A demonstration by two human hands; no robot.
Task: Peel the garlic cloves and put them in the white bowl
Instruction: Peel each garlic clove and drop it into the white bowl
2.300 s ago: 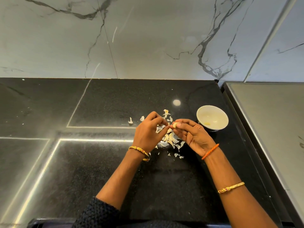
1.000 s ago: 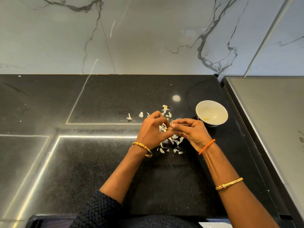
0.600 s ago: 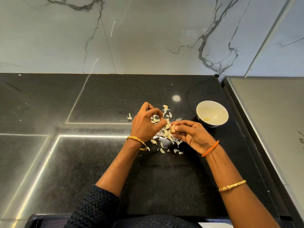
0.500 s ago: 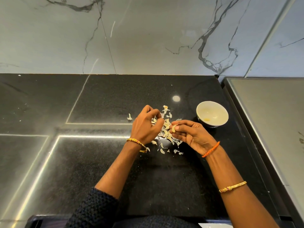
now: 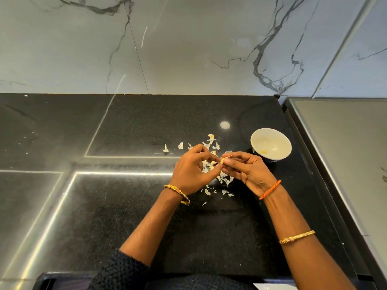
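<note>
My right hand (image 5: 247, 171) pinches a small garlic clove (image 5: 224, 160) between thumb and fingertips above the black counter (image 5: 125, 206). My left hand (image 5: 191, 171) meets it from the left, its fingertips pinching the skin at the clove's tip. Beneath both hands lies a scatter of garlic peels (image 5: 225, 182). The white bowl (image 5: 271, 145) stands just right of my right hand, with one peeled yellowish clove (image 5: 264, 151) inside it.
More loose peels (image 5: 210, 141) lie behind my hands and a few bits to the left (image 5: 165, 148). A grey steel surface (image 5: 343, 164) with a raised edge borders the counter on the right. A marble wall (image 5: 188, 45) rises behind.
My left hand pulled away to the left over the peels, then came back to the clove held by my right hand. The bowl has not moved.
</note>
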